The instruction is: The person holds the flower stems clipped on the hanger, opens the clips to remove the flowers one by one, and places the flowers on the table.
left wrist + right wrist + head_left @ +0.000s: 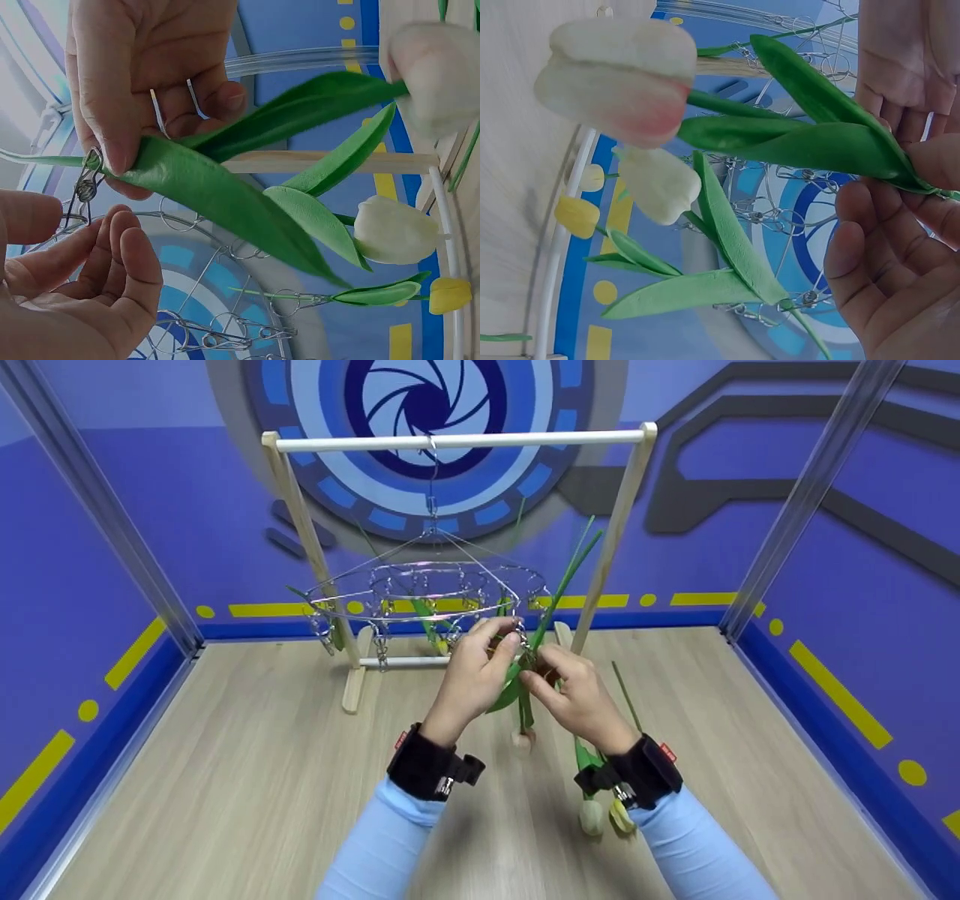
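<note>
My right hand (577, 694) pinches a white-and-pink tulip (622, 82) at the base of its green leaves, blossom downward. In the head view its blossom (523, 740) hangs below both hands, the stem rising past the hanger's rim. At the hanger's right side, my left hand (476, 667) pinches a wire clip (86, 184) between thumb and fingers. The tulip's stem passes at that clip; whether it is gripped there I cannot tell. The round metal clip hanger (416, 617) has a white tulip (397, 229) and a yellow tulip (450, 295) hanging from its clips.
A wooden stand with a white top bar (480, 440) carries the hanger. Under my right wrist, a white tulip (591, 817) and a yellow tulip (622, 816) lie on the wooden table (262, 780). Blue panels (862, 607) enclose the back and sides.
</note>
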`<action>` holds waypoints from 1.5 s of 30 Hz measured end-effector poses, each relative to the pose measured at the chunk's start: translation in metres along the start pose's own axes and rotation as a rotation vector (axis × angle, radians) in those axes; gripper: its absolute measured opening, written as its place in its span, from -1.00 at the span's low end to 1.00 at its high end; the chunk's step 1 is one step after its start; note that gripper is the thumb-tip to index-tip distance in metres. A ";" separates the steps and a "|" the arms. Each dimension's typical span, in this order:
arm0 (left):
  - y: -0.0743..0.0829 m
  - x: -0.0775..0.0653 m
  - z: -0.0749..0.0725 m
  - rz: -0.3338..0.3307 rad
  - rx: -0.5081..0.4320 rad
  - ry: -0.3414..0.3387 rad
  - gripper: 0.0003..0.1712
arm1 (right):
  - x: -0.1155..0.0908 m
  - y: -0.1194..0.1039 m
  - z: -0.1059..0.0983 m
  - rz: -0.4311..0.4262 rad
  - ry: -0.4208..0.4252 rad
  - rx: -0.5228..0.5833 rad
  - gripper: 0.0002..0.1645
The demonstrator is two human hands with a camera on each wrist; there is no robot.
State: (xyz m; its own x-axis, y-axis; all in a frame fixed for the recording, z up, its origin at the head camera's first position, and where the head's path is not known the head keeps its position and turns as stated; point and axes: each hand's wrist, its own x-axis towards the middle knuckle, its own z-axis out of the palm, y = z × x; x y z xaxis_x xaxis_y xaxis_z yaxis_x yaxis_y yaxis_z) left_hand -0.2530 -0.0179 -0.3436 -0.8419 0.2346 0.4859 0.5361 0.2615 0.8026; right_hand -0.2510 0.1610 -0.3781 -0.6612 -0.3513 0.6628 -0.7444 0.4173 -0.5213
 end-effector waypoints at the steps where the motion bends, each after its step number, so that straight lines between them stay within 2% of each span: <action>1: 0.000 0.000 0.000 0.000 -0.021 -0.002 -0.66 | 0.000 0.000 0.000 0.004 -0.002 0.003 -0.89; 5: -0.001 0.001 0.000 -0.024 -0.091 -0.010 -0.72 | -0.001 0.000 -0.001 0.037 -0.022 0.019 -0.94; 8: -0.001 0.001 0.000 -0.043 -0.131 -0.014 -0.72 | -0.002 0.000 -0.002 0.084 -0.052 0.049 -0.86; 12: -0.001 0.001 0.001 -0.045 -0.165 -0.014 -0.72 | -0.004 0.000 -0.004 0.137 -0.092 0.089 -0.82; 17: -0.004 0.001 0.000 -0.042 -0.199 -0.013 -0.73 | -0.005 0.003 -0.004 0.162 -0.114 0.136 -0.80; 21: -0.005 0.001 -0.001 -0.057 -0.219 -0.011 -0.74 | -0.005 0.005 -0.003 0.155 -0.095 0.164 -0.84; 31: -0.007 0.003 0.000 -0.057 -0.234 -0.005 -0.76 | -0.005 0.009 0.000 0.091 0.028 0.164 -0.95; 39: -0.006 0.006 0.002 -0.070 -0.182 0.008 -0.77 | -0.005 0.010 -0.001 0.091 0.045 0.183 -0.91; 45: -0.007 0.005 0.000 -0.064 -0.176 0.007 -0.80 | -0.005 0.012 -0.001 0.090 0.041 0.187 -0.92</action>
State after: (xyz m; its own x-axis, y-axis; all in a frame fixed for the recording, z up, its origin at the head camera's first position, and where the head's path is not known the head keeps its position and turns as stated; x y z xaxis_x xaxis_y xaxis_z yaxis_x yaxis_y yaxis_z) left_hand -0.2614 -0.0181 -0.3468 -0.8749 0.2157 0.4336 0.4626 0.1075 0.8800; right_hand -0.2563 0.1683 -0.3875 -0.7246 -0.2832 0.6283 -0.6891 0.2817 -0.6677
